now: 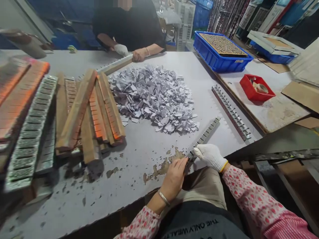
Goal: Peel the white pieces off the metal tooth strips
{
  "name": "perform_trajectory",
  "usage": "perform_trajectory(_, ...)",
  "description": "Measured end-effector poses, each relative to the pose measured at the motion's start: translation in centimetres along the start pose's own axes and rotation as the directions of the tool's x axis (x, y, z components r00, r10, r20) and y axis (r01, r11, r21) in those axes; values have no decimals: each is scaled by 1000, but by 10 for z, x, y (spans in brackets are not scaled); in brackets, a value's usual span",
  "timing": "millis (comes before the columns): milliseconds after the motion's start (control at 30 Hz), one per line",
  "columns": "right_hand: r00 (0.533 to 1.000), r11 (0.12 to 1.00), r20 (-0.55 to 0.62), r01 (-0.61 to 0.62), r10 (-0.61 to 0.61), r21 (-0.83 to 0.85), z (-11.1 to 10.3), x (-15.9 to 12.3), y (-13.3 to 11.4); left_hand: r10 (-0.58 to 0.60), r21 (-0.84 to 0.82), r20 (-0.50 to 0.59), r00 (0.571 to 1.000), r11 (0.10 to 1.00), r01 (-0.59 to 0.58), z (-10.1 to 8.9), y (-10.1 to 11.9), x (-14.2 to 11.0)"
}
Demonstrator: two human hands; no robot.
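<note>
Head view, near edge: left hand [174,177], bare, bangle at wrist, fingers drawn together and pressed on the near end of a slotted metal strip [205,135]. Right hand [210,156], white-gloved, closed over the same end from the other side; strip end pinched between both, apparently to steady it at the tabletop [139,149] edge. Strip lying flat, running diagonally away toward the upper right, far end close beside the heap listed below.

Worn patch [164,164] of peeled grey surface just left of the hands.

Middle, centre: large loose heap of small pale paper-like tabs [154,94], piled within reach of both sides of the tabletop.

Middle, right: second slotted metal strip [230,111], lying near the tabletop's right edge, well apart from the hands.

Middle, left: stack of long brown and orange-edged bars [87,109], crossed over one another; beside them, filled grey strips [31,132] laid side by side.

Far, right, on an adjoining board: red tray [249,91] with a tape roll; blue crate [219,61] holding a flat patterned sheet.

Far, opposite side: another person's hands [131,52], one gloved, resting on a long strip.
</note>
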State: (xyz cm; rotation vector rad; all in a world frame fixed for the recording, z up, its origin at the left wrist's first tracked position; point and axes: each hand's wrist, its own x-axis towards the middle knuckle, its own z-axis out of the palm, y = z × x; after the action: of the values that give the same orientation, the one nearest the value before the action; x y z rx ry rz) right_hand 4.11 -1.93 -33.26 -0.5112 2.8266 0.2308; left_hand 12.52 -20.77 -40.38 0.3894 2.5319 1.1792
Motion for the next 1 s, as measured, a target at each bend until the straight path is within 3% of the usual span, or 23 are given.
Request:
perform_trajectory(100, 999, 996, 20, -37, 39, -79, -14, -7, -10, 44, 46, -41, 998, 998, -42, 2, 4, -4)
perform_trajectory(267, 986, 989, 162, -26, 50, -142, -34, -11, -22, 140, 177, -155, 978, 978, -112, 6, 11, -11)
perform_trajectory(467, 985, 989, 172, -10, 36, -146, -33, -28, -17, 241, 290, -244, 939, 943, -166, 12, 22, -20)
perform_trajectory(567, 972, 986, 234, 47, -9, -158, -33, -25, -21, 188, 195, -200, 962, 969, -149, 10, 28, -25)
perform_trajectory(667, 931, 986, 363, 90, -34, -139, -43, -13, -34, 105, -37, -52, 993, 994, -107, -3, 22, -20)
perform_trajectory(767, 916, 990, 401, 35, 24, -139, -50, -3, -41, -10, -228, 40, 999, 973, 19, -28, 6, 9)
perform_trajectory(833, 944, 992, 331, 21, 21, -122, -42, -1, -40, -149, -212, -57, 987, 968, 134, -47, -7, 42)
perform_trajectory(900, 969, 994, 249, 29, -3, -103, -24, 0, -34, -260, -129, -203, 944, 963, 238, -63, -22, 77)
perform_trajectory(1000, 979, 995, 190, 83, -70, -63, 10, 6, -23, -335, -52, -327, 884, 940, 337, -80, -42, 119)
